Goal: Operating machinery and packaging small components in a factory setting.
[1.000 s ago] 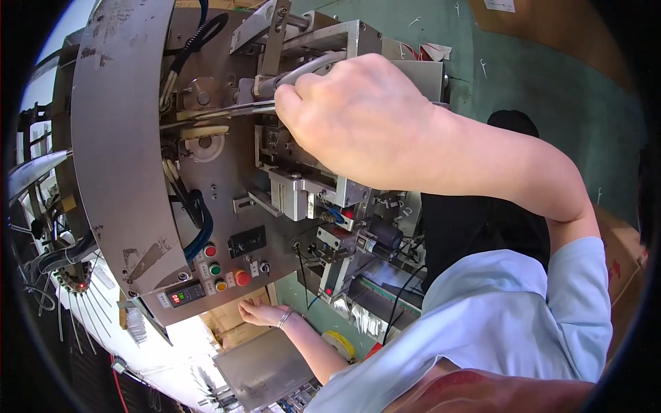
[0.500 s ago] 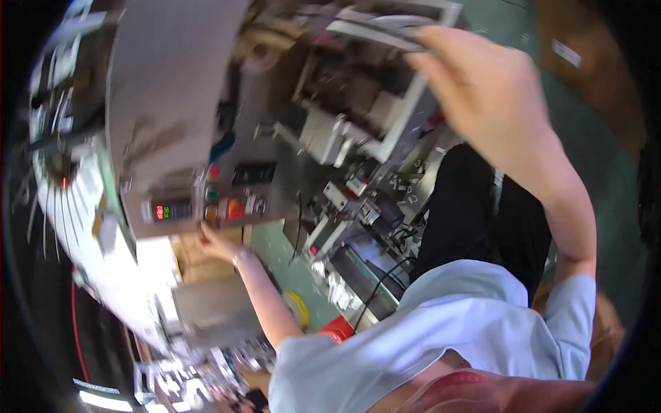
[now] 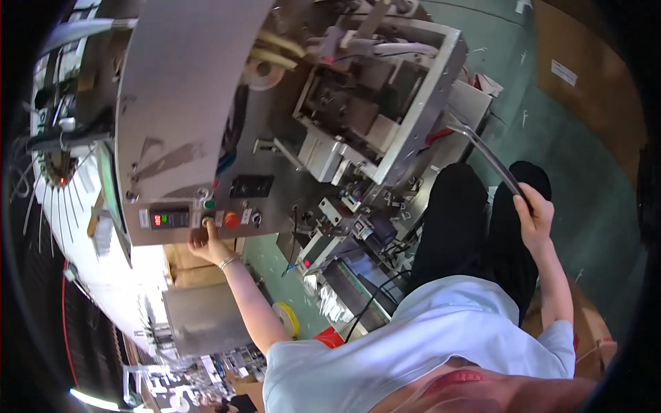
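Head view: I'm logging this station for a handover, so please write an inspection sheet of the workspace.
Surface: steel cover, with dark scuffs.
Job's things: tweezer-like metal tool, pointing toward the machine frame.
Clutter: pale scraps on the green floor.
Hands: left hand at the control panel, beside the red button, pressing unclear; right hand grips the tool.
Cables: black cable, curving, lower middle.
Surroundings: cardboard box, upper right.

Green floor [image 3: 585, 179], glowing white tube light [image 3: 95, 400]
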A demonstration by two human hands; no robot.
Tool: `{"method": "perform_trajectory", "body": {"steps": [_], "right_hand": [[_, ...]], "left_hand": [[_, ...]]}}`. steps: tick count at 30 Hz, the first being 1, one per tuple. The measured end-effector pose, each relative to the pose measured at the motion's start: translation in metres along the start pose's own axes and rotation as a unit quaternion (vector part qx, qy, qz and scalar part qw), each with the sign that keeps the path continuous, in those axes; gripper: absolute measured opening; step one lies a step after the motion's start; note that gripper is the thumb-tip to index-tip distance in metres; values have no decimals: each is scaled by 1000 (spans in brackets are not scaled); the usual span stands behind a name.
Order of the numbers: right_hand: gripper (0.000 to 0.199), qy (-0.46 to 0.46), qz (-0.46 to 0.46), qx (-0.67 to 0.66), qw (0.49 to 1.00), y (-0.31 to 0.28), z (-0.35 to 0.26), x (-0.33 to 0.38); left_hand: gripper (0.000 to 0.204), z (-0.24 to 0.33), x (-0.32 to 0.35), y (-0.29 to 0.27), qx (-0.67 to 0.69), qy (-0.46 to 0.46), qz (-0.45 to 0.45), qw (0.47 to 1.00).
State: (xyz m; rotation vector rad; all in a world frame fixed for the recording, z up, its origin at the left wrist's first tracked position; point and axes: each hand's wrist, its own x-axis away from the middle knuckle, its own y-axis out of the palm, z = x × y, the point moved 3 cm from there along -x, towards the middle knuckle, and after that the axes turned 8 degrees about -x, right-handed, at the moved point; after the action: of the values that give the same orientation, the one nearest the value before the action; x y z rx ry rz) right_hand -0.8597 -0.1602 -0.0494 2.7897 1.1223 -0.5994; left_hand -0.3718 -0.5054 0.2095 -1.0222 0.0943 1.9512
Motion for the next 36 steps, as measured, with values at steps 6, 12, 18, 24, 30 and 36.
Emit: {"method": "perform_trajectory", "body": {"steps": [6,12,18,24,30,36], "right_hand": [[17,129,45,30,990,-14,41,57],[19,132,55,97,985,-21,56,86],[18,100,80,127,984,-19,63,87],[19,131,71,146,978,-18,77,86],[20,129,86,163,974,-20,79,90],[20,135,73,199,968,-18,70,88]], "left_hand": [[30,23,13,11,33,-14,42,998],[29,24,18,14,52,-19,39,998],[29,11,9,11,31,-4,41,999],[41,-10,3,-7,68,-7,-18,997],[34,6,12,14,65,7,33,997],[39,-5,5,8,42,12,80,996]]}}
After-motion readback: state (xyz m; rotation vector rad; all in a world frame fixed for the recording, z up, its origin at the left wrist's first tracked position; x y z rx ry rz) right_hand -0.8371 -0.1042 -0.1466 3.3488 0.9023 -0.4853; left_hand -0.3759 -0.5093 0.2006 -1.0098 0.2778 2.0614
